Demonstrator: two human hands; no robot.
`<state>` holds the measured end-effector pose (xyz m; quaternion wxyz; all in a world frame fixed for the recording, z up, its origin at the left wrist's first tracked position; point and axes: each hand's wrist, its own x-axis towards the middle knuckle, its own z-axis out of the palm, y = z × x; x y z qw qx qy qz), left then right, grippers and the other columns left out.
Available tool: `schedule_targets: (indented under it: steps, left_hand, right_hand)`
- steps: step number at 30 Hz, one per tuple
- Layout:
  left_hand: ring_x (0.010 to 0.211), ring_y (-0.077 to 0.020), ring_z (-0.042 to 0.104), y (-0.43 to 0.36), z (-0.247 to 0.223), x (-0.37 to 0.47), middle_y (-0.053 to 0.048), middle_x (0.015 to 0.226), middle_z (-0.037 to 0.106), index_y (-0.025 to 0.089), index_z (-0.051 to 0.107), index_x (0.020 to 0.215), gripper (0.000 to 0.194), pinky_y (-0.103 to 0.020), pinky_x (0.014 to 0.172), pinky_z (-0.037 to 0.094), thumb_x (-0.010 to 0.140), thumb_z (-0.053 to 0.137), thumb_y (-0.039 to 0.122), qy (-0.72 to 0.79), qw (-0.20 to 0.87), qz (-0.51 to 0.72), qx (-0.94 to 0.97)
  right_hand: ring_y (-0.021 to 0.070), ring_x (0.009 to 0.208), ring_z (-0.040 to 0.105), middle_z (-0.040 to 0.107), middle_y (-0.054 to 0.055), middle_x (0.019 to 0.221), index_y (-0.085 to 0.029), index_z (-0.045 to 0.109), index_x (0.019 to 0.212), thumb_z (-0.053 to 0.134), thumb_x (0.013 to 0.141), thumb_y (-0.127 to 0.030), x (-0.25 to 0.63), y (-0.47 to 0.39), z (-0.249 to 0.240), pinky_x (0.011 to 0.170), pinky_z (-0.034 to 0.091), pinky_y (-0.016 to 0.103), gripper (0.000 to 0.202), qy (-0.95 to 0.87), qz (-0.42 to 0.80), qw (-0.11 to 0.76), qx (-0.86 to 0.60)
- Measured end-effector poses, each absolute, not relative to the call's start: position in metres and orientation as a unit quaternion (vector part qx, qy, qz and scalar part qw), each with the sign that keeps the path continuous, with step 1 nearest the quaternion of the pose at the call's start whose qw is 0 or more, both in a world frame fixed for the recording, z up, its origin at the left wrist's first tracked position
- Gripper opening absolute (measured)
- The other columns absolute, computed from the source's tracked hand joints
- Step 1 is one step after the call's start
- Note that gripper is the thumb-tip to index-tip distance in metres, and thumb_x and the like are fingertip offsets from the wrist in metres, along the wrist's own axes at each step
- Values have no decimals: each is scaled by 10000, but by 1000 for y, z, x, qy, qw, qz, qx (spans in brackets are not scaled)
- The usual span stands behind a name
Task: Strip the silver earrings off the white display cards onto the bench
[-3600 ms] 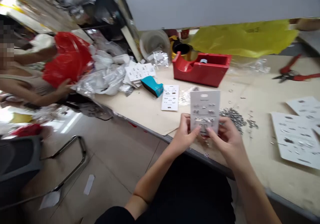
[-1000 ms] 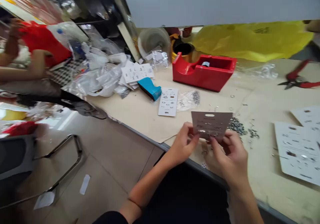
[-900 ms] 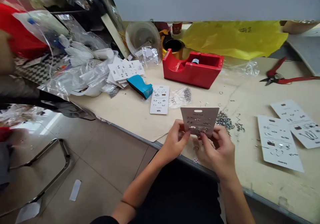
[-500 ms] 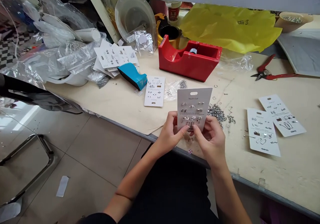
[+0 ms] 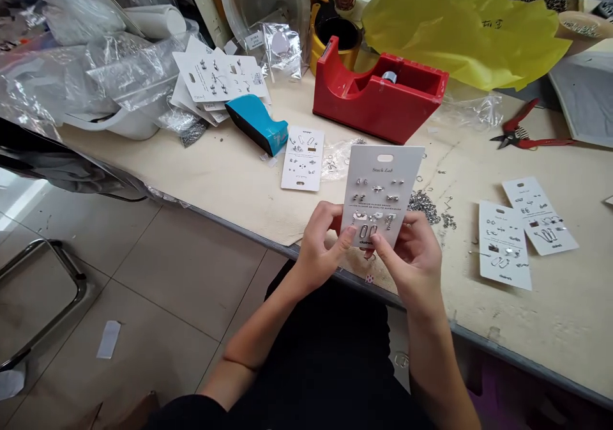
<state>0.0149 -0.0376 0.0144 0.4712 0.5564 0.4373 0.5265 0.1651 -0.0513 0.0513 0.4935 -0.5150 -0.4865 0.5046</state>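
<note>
A white jewellery card point(image 5: 380, 200) was held up at a beige workbench point(image 5: 546, 334)

The left hand point(image 5: 320, 245) and the right hand point(image 5: 416, 257) gripped the card's lower part from either side, fingers closed, thumbs on its printed front. It stood raised at the bench's near edge. Just beyond, to the right, lay a heap of small metal pieces point(image 5: 424, 207). Farther off sat a red tape dispenser point(image 5: 378, 98); to its left, a teal dispenser point(image 5: 258, 123). Two more cards point(image 5: 505, 245) lay on the right, nearer than red-handled cutters point(image 5: 520, 137).

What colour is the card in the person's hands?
The card is white with dark lettering, clearest in the head view.
</note>
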Motion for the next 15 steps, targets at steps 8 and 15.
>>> schedule_targets:
  steps: [8,15]
  left_hand:
    - [871,-140,621,-35,35,-10,-37,941,635,196,667,982,335,-279,824,511,991,477,473,359,607,499,503]
    - [868,-108,691,-33,33,-20,3,944,692,247,701,933,44,-190,727,581,889,695,247,255,700,528,408]
  right_hand:
    - [104,623,661,707,-42,850,-261,555,972,708,884,-208,159,-53,61,514,583,229,184,-458,571,506,-456]
    - [92,632,672,715,-28,873,-250,576,982,685,901,-150,158,-53,68,503,585,199,169,-453,623,503,-393]
